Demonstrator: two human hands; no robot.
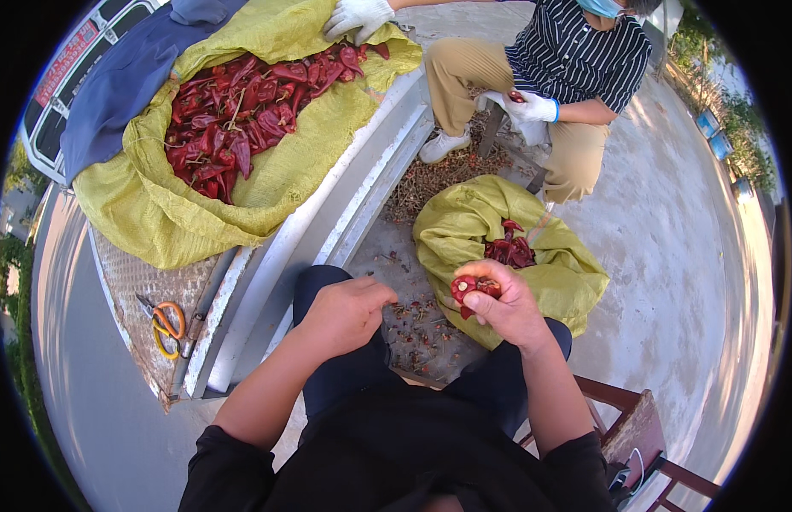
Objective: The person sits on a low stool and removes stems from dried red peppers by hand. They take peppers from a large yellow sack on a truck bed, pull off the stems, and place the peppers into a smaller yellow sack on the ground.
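Observation:
Several dried red chili peppers are gripped in my right hand, above the near rim of an open yellow-green woven sack on the ground. More red chilies lie inside that sack. My left hand is held over my left knee with the fingers curled and the thumb and forefinger together; whether anything small is between them cannot be told. A larger woven sack, full of dried red chilies, lies open on a metal truck bed at the upper left.
Orange-handled scissors rest on the rusty metal bed. A seated co-worker in white gloves holds a chili; one glove touches the large sack. Stems and scraps litter the concrete. A wooden chair stands at lower right.

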